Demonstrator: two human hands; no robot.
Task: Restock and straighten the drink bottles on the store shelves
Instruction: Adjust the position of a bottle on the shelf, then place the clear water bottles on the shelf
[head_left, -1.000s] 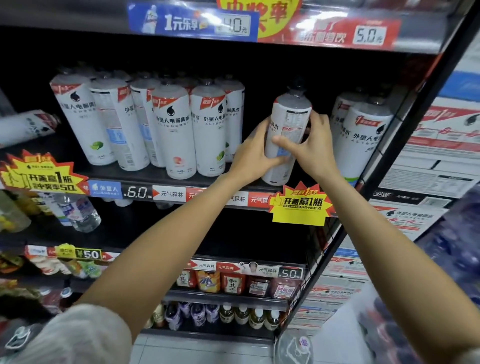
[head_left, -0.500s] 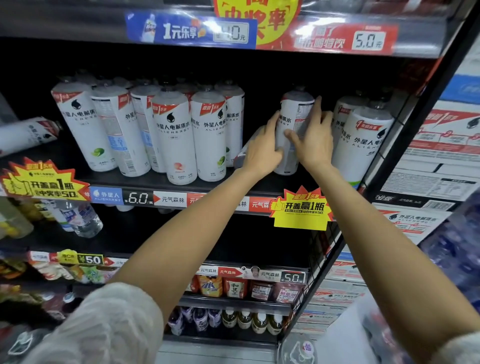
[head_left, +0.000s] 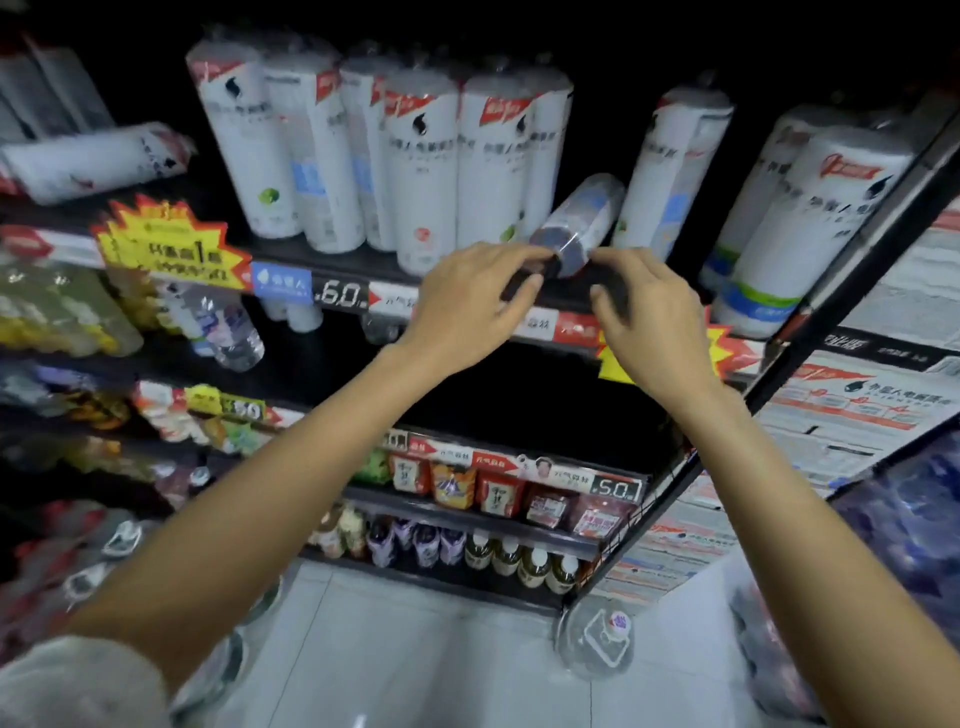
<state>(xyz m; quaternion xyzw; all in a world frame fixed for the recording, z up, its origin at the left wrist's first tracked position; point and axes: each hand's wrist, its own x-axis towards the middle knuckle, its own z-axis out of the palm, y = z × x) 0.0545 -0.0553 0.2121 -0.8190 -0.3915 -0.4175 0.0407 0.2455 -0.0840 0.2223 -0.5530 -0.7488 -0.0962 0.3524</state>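
Note:
A white drink bottle (head_left: 584, 221) lies tipped on the middle shelf (head_left: 566, 299), its dark cap end pointing out towards me. My left hand (head_left: 475, 301) pinches that cap end between fingers and thumb. My right hand (head_left: 652, 312) is just to the right, fingers loosely curled, with one fingertip touching the bottle's shoulder. Behind the two hands a white bottle (head_left: 675, 166) stands upright by itself. A tight row of matching white bottles (head_left: 415, 171) stands to the left, and two more bottles (head_left: 810, 208) stand at the shelf's right end.
Another white bottle (head_left: 93, 161) lies on its side at the far left of the shelf. Yellow promo tags (head_left: 171, 244) and price strips hang off the shelf edge. Lower shelves hold small drinks (head_left: 498, 488). Cardboard cases (head_left: 857, 410) are stacked to the right of the black shelf frame.
Both hands let go of the upright bottle, which now stands on the shelf, and dropped down-left to the lying bottle. The view has tilted downwards.

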